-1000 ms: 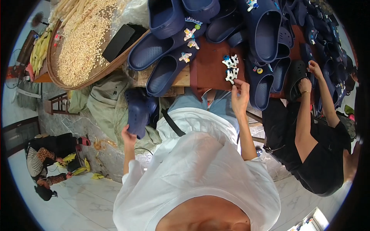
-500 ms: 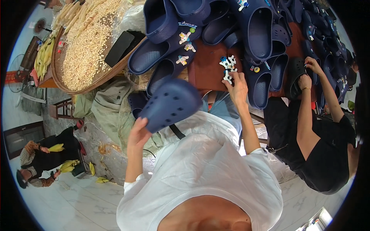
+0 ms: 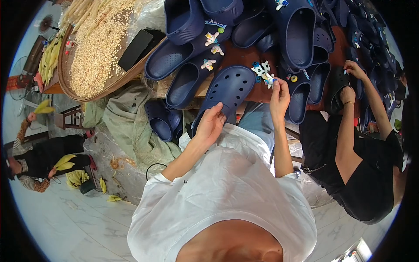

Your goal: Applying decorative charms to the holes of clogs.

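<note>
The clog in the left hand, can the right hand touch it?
Probably yes: the right hand is near the blue clog, only small white charms between, though it seems to hold one.

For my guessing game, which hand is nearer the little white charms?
Right: the right hand is at the white charms; the left hand is farther left, holding a blue clog.

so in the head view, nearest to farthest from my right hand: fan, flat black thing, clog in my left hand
1. Clog: in your left hand, just leftward
2. Flat black thing: farther left, on the round tray
3. Fan: far upper left
</note>
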`<act>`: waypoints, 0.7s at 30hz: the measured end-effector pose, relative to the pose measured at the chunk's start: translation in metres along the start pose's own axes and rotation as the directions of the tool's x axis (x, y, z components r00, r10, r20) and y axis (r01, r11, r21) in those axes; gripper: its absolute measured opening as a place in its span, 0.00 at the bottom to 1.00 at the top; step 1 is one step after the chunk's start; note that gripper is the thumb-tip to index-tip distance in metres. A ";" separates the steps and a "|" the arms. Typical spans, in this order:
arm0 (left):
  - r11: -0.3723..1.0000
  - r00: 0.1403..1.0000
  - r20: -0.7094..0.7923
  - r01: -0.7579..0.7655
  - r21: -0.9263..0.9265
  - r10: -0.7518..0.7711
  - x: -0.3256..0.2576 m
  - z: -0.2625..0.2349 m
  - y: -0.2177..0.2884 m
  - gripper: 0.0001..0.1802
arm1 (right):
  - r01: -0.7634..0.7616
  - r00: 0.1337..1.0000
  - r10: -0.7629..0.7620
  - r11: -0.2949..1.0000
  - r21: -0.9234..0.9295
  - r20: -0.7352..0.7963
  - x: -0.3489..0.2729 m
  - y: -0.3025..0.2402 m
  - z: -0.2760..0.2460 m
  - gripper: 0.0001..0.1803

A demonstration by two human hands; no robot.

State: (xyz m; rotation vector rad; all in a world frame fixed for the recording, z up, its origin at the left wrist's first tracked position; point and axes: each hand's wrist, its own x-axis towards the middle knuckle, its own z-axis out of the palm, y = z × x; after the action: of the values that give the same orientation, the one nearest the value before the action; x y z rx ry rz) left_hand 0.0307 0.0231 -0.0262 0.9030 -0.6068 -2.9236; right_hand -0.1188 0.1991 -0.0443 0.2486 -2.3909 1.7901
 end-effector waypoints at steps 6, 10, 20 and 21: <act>0.996 1.000 -0.006 -0.010 0.087 0.010 0.014 0.009 -0.012 0.21 | -0.123 0.970 0.077 0.973 0.194 0.229 0.001 -0.022 0.025 0.10; 1.000 0.997 0.077 -0.003 -0.020 0.004 0.035 0.010 -0.007 0.23 | 0.130 0.963 -0.103 0.987 -0.091 0.250 0.011 -0.031 0.037 0.09; 0.999 0.987 0.163 0.026 -0.040 -0.019 0.045 0.013 -0.004 0.30 | 0.196 0.934 -0.106 0.951 -0.240 0.340 0.013 -0.046 0.037 0.07; 0.999 0.988 0.148 0.039 -0.014 -0.037 0.043 0.011 -0.004 0.30 | 0.215 0.936 -0.135 0.951 -0.224 0.326 0.012 -0.044 0.037 0.07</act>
State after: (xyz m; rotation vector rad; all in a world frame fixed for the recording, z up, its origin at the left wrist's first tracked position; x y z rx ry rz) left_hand -0.0111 0.0253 -0.0427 0.7085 -0.5770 -3.0449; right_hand -0.1216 0.1504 -0.0107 0.7336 -2.6724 1.4327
